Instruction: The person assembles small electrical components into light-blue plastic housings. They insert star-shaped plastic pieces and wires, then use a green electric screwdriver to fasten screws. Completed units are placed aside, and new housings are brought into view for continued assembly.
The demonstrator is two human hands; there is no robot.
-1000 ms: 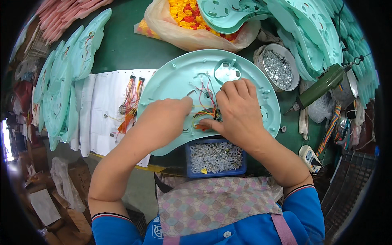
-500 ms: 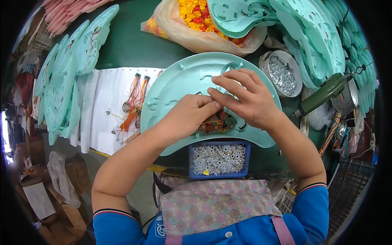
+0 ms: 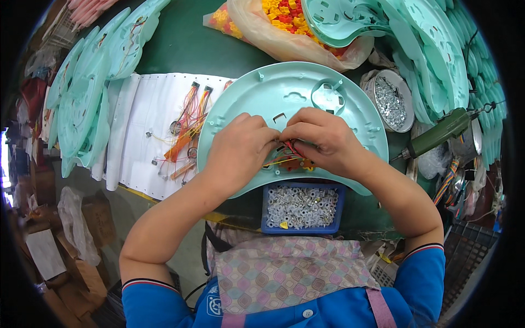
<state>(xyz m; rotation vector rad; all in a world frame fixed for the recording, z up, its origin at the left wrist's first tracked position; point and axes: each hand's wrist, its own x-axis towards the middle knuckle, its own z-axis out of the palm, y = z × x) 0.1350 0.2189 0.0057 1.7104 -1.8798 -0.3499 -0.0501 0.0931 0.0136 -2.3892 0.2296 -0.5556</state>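
A curved mint-green plastic shell lies on the bench before me, its hollow side with posts and cut-outs facing up. Over its middle my left hand and my right hand meet, fingertips almost touching. Thin red and yellow wires come out beneath my right fingers, which pinch them. My left thumb and forefinger are pressed together; what sits between them is hidden. An orange-brown circuit board lies in the shell under my hands, partly covered.
A blue tray of small washer-like parts sits against the shell's near edge. Wired boards rest on white sheeting at left. A green electric screwdriver and a bowl of screws are at right, a bag of yellow-red pieces behind.
My right hand has come down from raised, spread fingers to a pinch beside my left hand. The circular cut-out in the shell now shows. The whole view has shifted slightly.
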